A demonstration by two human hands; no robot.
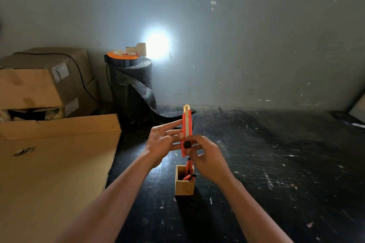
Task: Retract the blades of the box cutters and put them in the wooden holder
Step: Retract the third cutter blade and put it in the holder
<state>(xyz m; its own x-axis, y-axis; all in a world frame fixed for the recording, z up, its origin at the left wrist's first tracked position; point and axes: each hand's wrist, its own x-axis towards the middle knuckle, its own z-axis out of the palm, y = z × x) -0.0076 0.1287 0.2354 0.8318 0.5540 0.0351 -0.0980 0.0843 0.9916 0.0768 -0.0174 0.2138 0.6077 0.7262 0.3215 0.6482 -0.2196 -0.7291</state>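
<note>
I hold a red box cutter [186, 124] upright above the dark table, tip pointing up. My left hand [165, 141] steadies its body from the left with fingers spread along it. My right hand [205, 159] pinches the black slider knob [186, 145] near the cutter's lower end. No bare blade shows past the yellowish tip. Right below stands a small square wooden holder [184, 185], and other red cutters [189, 171] stick out of it.
A large flat cardboard sheet [53, 173] covers the table's left side, with cardboard boxes [39, 85] stacked behind it. A roll of black bubble wrap [131, 87] with a bright lamp [156, 45] on top stands at the back. The dark scuffed table [276, 163] extends to the right.
</note>
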